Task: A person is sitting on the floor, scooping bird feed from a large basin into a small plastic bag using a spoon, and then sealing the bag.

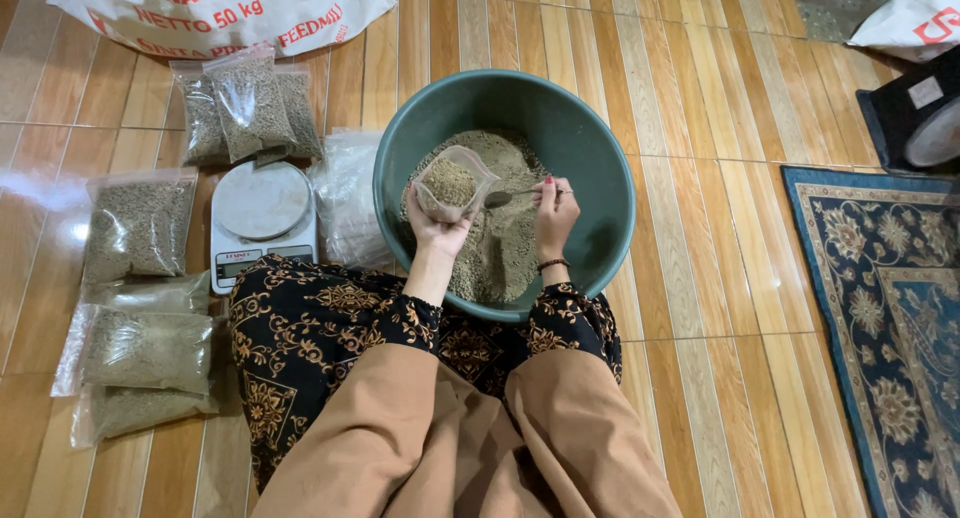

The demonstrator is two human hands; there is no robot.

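Basin, green and round, is my landmark here: it sits on the wooden floor just ahead of my knees and holds a heap of greyish-brown pellets. Over that heap my left hand has its fingers closed around a small clear bag, part filled with the same pellets and held upright with its mouth open. My right hand hovers just beside it above the basin, fingers pinched shut on the handle of a metal spoon whose bowl points at the bag's mouth. Left of the basin I see a loose pile of empty clear bags, then a white kitchen scale. Filled bags lie further left of it, and a patterned rug lies right of the basin.
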